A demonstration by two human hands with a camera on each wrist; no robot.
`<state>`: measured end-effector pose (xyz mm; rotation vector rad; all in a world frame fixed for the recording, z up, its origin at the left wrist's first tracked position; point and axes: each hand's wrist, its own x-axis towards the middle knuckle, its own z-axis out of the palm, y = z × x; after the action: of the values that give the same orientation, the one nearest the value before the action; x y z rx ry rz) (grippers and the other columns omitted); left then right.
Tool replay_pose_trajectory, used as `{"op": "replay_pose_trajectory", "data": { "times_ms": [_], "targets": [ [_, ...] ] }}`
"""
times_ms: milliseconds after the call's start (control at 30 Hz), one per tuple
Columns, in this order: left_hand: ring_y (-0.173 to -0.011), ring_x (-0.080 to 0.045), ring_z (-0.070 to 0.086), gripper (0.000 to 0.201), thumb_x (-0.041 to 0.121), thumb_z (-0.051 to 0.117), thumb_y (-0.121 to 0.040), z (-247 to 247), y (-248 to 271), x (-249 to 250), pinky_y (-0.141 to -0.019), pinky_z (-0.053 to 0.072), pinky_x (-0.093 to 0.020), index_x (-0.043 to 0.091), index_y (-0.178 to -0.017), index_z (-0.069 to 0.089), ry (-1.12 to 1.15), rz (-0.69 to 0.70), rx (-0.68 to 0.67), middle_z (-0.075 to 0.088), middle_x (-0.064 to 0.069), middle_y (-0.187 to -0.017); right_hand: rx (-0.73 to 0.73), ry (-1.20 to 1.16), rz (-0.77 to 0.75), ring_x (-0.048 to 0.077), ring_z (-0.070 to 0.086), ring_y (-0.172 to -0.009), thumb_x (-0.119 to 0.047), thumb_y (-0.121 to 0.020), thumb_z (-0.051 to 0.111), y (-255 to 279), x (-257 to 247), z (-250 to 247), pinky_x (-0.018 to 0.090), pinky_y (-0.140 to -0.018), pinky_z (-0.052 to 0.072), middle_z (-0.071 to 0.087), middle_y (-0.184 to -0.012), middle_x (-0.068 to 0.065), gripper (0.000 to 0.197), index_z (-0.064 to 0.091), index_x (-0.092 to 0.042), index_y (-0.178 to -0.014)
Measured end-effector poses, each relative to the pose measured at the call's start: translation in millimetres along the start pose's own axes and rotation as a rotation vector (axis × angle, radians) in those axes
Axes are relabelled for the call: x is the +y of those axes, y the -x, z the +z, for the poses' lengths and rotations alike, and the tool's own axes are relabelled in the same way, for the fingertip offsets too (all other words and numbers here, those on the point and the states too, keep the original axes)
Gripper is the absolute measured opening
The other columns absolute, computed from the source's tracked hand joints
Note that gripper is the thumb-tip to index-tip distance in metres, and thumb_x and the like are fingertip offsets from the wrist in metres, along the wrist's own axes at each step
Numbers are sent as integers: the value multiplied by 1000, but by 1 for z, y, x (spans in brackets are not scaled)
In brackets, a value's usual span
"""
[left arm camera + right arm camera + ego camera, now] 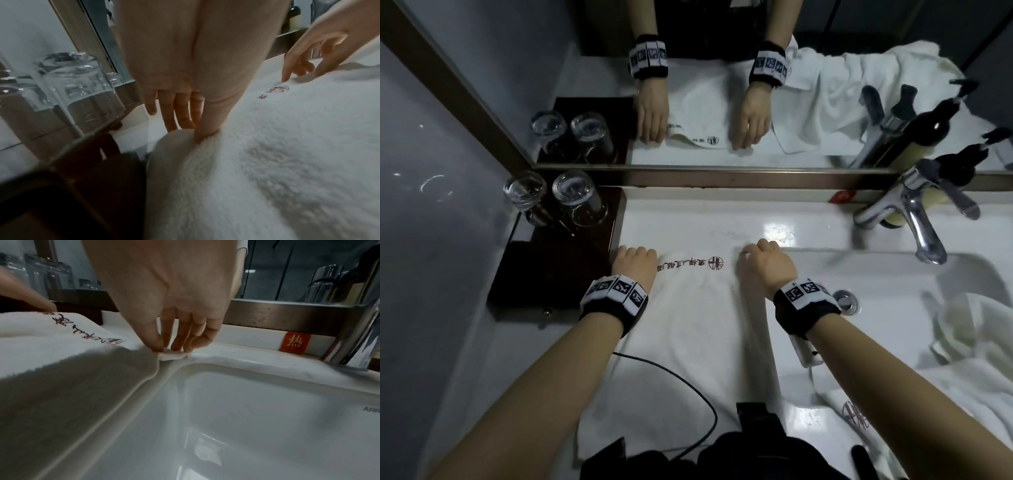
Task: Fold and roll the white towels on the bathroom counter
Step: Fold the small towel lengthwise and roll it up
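While both hands sit at the far corners of the towel, the scene reads so:
Tray: a dark tray (558, 274) lies on the worktop (722, 219) just left of the towel, carrying two clear glasses (577, 198), upturned
Sink: the white basin (893, 308) lies right of the towel; a second white towel (969, 342) is heaped crumpled over its right side
Towel: the white towel (702, 329) lies flat on the worktop between tray and sink, a long strip running from the mirror side toward the person, fluffy pile, red embroidered characters and a round emblem across its far end
Left hand: the left hand (635, 262) presses the towel's far left corner, thumb dug into the pile, fingers (170, 110) nearly straight and together
Right hand: the right hand (767, 263) pinches the far right corner at the sink's rim, fingers (156, 340) curled on the cloth
Faucet: a chrome faucet (914, 219) stands behind the sink
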<state>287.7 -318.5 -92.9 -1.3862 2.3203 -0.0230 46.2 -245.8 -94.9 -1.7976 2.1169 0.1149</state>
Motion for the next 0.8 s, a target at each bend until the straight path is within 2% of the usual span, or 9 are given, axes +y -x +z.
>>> {"op": "replay_pose_trajectory", "data": {
  "times_ms": [167,300,367,500,600,667,733,800],
  "targets": [
    [-111,-30,53,29,7,33,-95,3,2,0,-90,40,-38,7,-116,53,25,-29,-19,53,-12,-119,-4,16,18,30,43,-116,-14,-86,50,-4,-1,2,38,-87,43,51,-120,12,34,50,-9,-120],
    [-106,-28,57,22,11,42,-89,-4,7,-4,-100,31,-39,12,-109,52,33,-57,21,61,-6,-112,-20,33,23,31,42,-115,-14,-85,52,-5,0,-1,39,-88,43,49,-120,13,30,52,-8,-114],
    [-101,-27,60,23,8,44,-85,-11,7,-5,-101,30,-41,12,-107,46,97,-39,25,65,-5,-106,3,-6,11,31,46,-112,-12,-86,50,-5,2,-3,39,-85,43,52,-117,13,26,52,-8,-112],
    [-102,-31,59,39,2,49,-82,-20,12,-15,-83,41,-39,11,-119,40,217,-24,-120,55,-8,-116,14,-129,36,32,58,-96,-12,-89,48,-7,10,-11,35,-74,45,60,-109,10,18,53,-12,-107],
    [-102,-32,58,35,-2,46,-84,-26,18,-21,-70,42,-36,10,-118,47,160,-6,-191,54,-11,-118,32,-149,35,32,58,-96,-12,-90,49,-7,13,-13,33,-72,45,62,-107,10,16,56,-13,-104],
    [-107,-31,55,36,-4,46,-84,-35,21,-25,-70,42,-36,9,-118,49,115,-50,-114,49,-11,-120,95,-131,17,31,55,-100,-12,-89,51,-5,14,-15,32,-68,42,62,-105,11,15,59,-12,-101],
    [-111,-31,50,38,-5,48,-83,-42,24,-30,-73,45,-39,8,-118,47,112,-115,24,46,-12,-123,174,-134,17,32,52,-101,-12,-87,53,-3,15,-18,31,-65,38,58,-103,12,14,62,-10,-98],
    [-112,-30,49,39,-4,49,-82,-47,28,-36,-78,46,-40,7,-119,45,100,-139,128,45,-12,-123,223,-170,34,34,54,-97,-12,-86,54,0,14,-23,33,-64,41,55,-102,13,13,61,-9,-97]
  ]
}}
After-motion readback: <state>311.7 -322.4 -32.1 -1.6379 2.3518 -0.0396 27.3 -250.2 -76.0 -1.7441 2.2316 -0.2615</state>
